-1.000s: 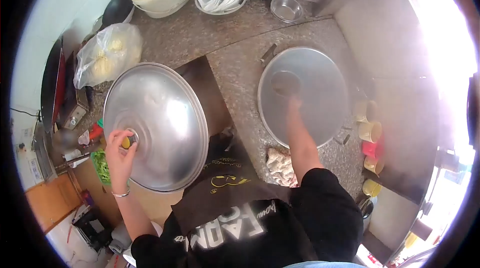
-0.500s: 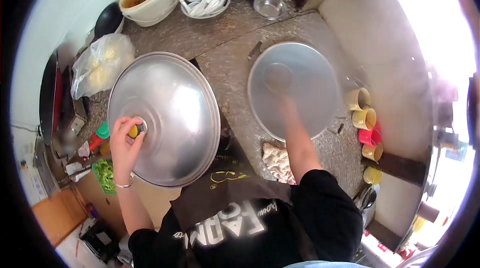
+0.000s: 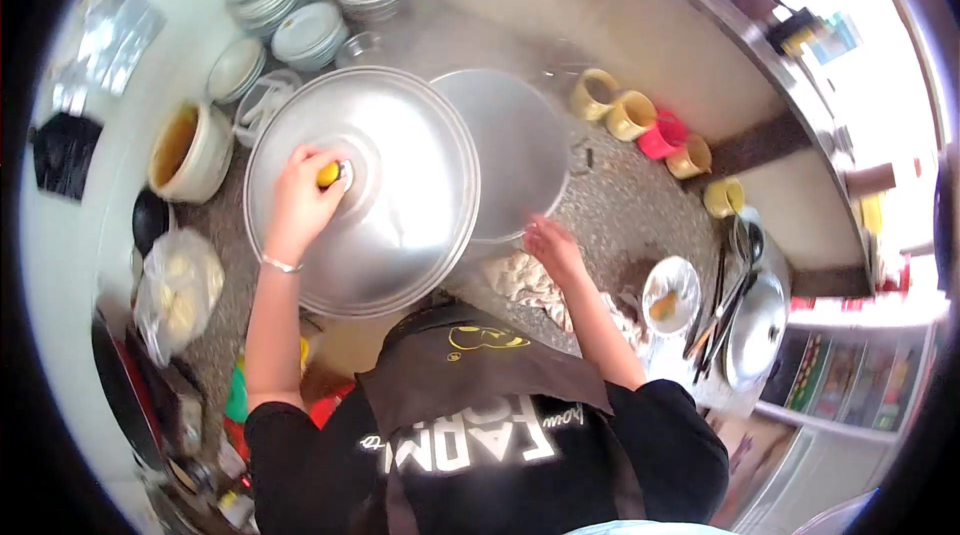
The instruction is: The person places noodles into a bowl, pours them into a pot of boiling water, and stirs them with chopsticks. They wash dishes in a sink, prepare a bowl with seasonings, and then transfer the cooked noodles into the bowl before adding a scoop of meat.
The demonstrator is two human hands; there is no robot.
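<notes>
My left hand [image 3: 305, 197] is closed on the yellow knob of a large, round metal lid [image 3: 400, 235]. The lid is held up and tilted, overlapping the left part of a wide, steaming metal pot [image 3: 520, 140]. Steam blurs the inside of the pot. At the pot's near right rim is my right hand [image 3: 553, 247], its fingers loosely bent and partly apart, with nothing seen in them. Just below that hand, a crumpled cloth [image 3: 525, 280] lies on the counter.
Yellow mugs [image 3: 632, 116] and a red mug [image 3: 662, 135] line the right wall. A lined white bowl [image 3: 671, 297] and a wok lid [image 3: 755, 330] stand right. At left are a soup bucket [image 3: 195, 155], a plastic bag [image 3: 180, 295] and stacked plates [image 3: 308, 35].
My right hand has come out of the pot to its near rim. My left hand has carried the lid rightward, over part of the pot. The view has turned to the right.
</notes>
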